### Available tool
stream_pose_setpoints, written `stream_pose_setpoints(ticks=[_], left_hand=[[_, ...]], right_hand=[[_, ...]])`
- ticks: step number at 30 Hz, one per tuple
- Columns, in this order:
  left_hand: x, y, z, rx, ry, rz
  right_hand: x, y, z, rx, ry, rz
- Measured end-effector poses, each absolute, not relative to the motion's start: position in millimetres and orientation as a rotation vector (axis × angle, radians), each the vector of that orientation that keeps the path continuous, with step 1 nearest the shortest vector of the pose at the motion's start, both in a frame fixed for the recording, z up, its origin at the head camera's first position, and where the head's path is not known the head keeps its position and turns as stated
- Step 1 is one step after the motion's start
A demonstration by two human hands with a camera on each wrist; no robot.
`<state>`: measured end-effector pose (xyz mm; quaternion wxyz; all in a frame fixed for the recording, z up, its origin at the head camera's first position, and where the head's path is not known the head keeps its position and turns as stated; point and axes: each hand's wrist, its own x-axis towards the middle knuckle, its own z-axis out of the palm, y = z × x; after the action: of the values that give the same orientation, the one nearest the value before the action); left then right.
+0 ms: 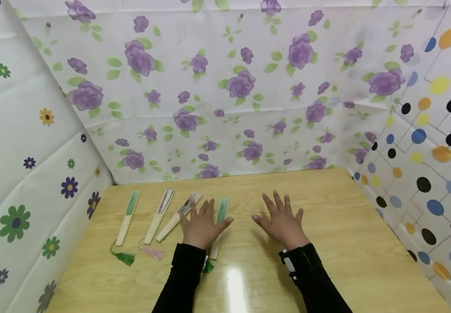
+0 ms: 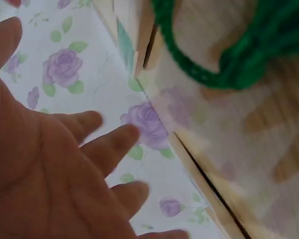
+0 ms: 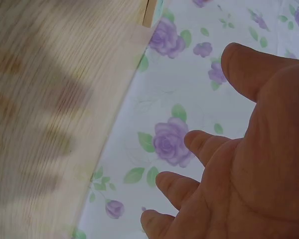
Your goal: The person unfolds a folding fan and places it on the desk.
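Note:
My left hand (image 1: 201, 228), palm down with fingers spread, hovers over the table between two folding fans. One is a tilted closed fan (image 1: 170, 225) with a dark-patterned top, partly behind the fingertips. The other, a green-topped closed fan (image 1: 222, 210), passes under the thumb, its green tassel (image 1: 208, 267) beside the wrist. In the left wrist view that tassel (image 2: 269, 50) looms large above the spread fingers (image 2: 112, 144). Further left lie a closed fan (image 1: 158, 219) with a pink tassel (image 1: 154, 252) and a green-topped fan (image 1: 125, 221). My right hand (image 1: 284, 224), fingers spread and holding nothing, hovers right of the fans.
A green tassel (image 1: 125, 258) hangs off the leftmost fan. The light wooden table (image 1: 358, 256) ends at a back wall of purple-flowered cloth (image 1: 241, 84). Patterned cloths also stand at the left (image 1: 25, 165) and right (image 1: 436, 174).

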<state>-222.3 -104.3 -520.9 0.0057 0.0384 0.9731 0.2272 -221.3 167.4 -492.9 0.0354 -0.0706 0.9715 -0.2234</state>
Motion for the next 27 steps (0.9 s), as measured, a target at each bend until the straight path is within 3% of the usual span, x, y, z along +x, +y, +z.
stream_pose_setpoints(ticks=[13,21,27], left_hand=[[-221.9,-88.0,-519.7,0.116,3.114,0.567],[-241.1,-101.1,-566.5,0.053,2.979,0.783],[-236.9,-102.1,-556.9,0.046,2.942,0.856]], right_hand=[[-221.1,165.9,-492.9,-0.217,2.95,-0.73],[-219.8,160.4,-496.8,-0.215,2.94,-0.73],[-220.0,159.3,-496.5,-0.216,2.939,-0.741]])
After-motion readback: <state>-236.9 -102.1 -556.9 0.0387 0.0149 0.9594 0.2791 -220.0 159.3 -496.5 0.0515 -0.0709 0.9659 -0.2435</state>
